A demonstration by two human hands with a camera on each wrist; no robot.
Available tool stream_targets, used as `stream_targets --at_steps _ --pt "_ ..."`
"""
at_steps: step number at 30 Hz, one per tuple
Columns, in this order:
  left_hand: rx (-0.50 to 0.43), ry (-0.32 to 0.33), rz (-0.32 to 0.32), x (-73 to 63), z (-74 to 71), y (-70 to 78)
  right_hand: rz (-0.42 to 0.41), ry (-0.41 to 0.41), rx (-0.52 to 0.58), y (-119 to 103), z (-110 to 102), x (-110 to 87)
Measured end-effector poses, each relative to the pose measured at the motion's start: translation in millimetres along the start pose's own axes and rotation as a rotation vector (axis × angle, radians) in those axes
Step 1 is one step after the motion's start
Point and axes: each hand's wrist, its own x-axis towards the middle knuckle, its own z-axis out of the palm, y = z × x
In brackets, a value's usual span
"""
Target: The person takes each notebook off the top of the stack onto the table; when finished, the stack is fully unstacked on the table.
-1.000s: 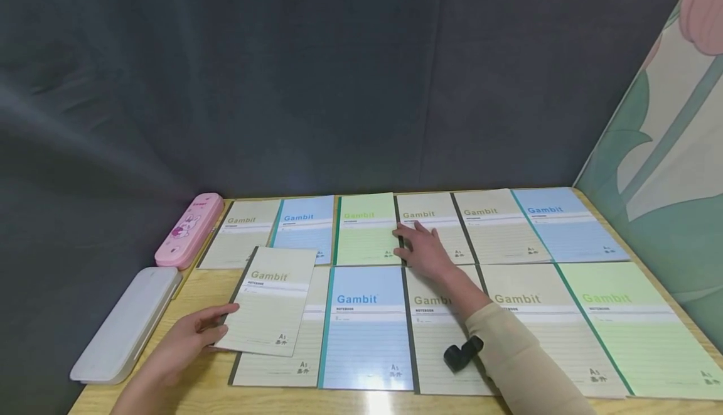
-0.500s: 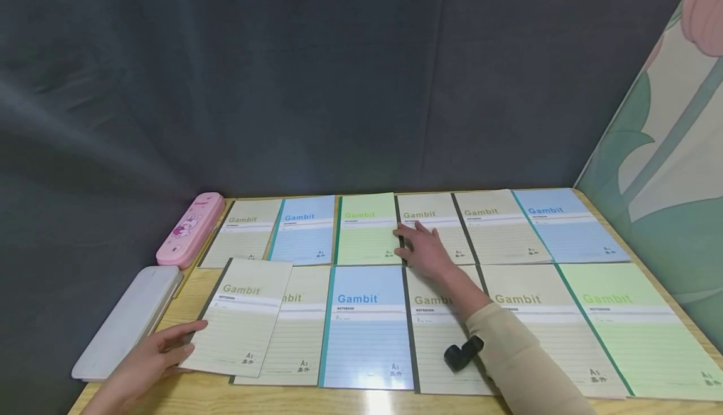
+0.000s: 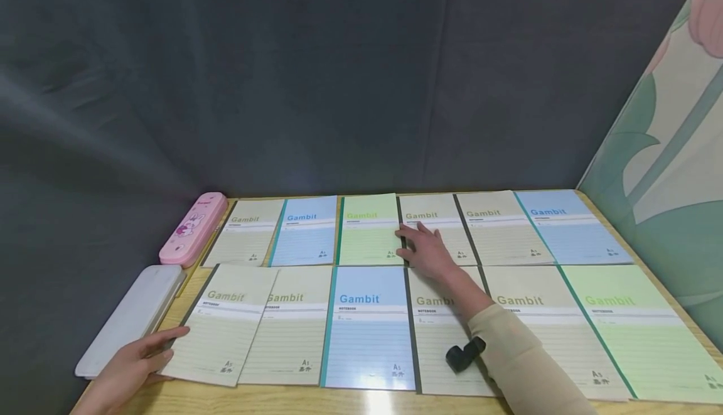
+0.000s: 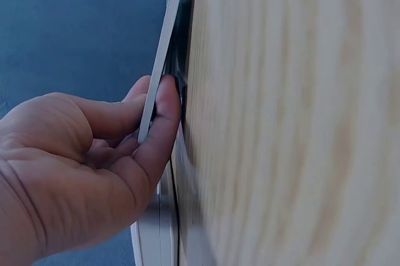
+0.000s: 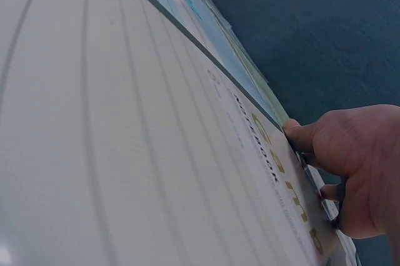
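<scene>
At the front left, a beige notebook [image 3: 220, 321] with a dark spine lies tilted, its right side overlapping the beige notebook [image 3: 288, 333] beside it. My left hand [image 3: 132, 361] pinches its left edge near the lower corner; in the left wrist view, the thumb and fingers [image 4: 165, 110] hold the thin edge just off the wooden surface. My right hand [image 3: 427, 252] rests in the back row, its fingers spread over a beige notebook [image 3: 460, 236] and reaching the edge of the green notebook [image 3: 367, 233]. In the right wrist view the palm's underside is partly hidden.
Notebooks in blue, beige and green lie in two rows on the wooden table [image 3: 271, 399]. A pink pencil case [image 3: 193, 230] and a white case [image 3: 130, 321] stand along the left edge. A dark curtain [image 3: 316, 76] hangs behind; a patterned wall [image 3: 678, 151] is at right.
My left hand has moved left and toward the front with the beige notebook, lowering it to the table and uncovering more of the notebooks behind and beside it. My right hand has stayed put.
</scene>
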Motion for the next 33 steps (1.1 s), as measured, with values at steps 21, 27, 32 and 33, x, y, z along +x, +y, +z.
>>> stream_targets --at_steps 21,27,32,33 --pt "0.095 0.043 -0.026 -6.3 -5.0 -0.4 -0.015 0.0 -0.006 4.3 -0.4 2.0" --pt "0.313 0.032 0.015 -14.1 -1.7 15.4 -0.013 -0.003 0.013 3.6 -0.1 4.6" --pt "0.49 0.036 -0.027 -19.1 6.4 29.9 0.02 0.002 0.075 2.9 -0.5 6.9" --pt "0.515 0.041 -0.028 -19.9 8.4 33.0 0.024 0.005 0.091 2.6 -1.2 7.3"
